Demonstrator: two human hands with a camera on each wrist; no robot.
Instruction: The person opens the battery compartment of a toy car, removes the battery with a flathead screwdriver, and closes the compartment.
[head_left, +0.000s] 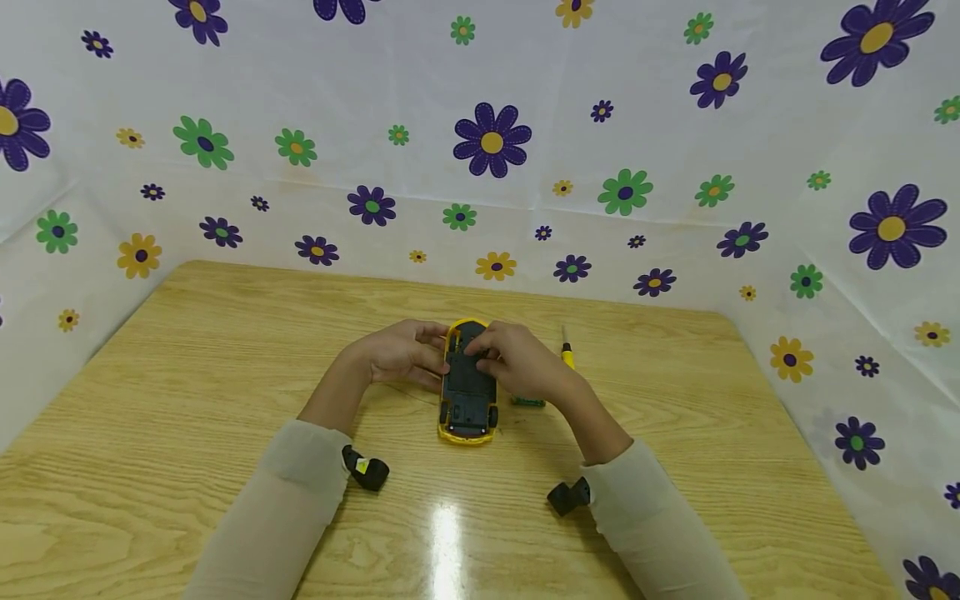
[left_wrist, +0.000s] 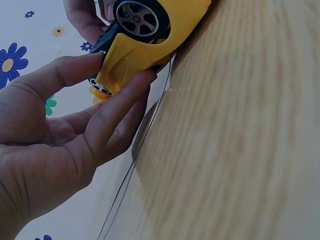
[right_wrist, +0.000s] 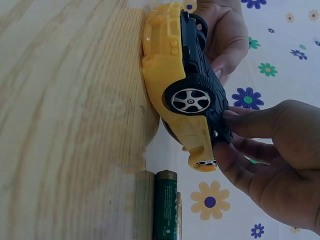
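Note:
A yellow toy car [head_left: 469,392] lies upside down on the table, its black underside facing up. On its left side my left hand [head_left: 408,354] holds it, thumb at the chassis edge and fingers along the yellow body [left_wrist: 135,60]. My right hand [head_left: 517,358] is over the far half of the underside. In the right wrist view the right thumb and fingers [right_wrist: 250,122] pinch at the black chassis [right_wrist: 216,107]; whether they hold a separate part cannot be made out. A wheel [right_wrist: 191,101] shows nearby.
A screwdriver [head_left: 567,357] with a yellow and black handle lies beyond the right wrist. A green battery [right_wrist: 165,205] lies right of the car, largely under the right hand in the head view. A flowered cloth [head_left: 420,100] hangs behind the wooden table [head_left: 225,400].

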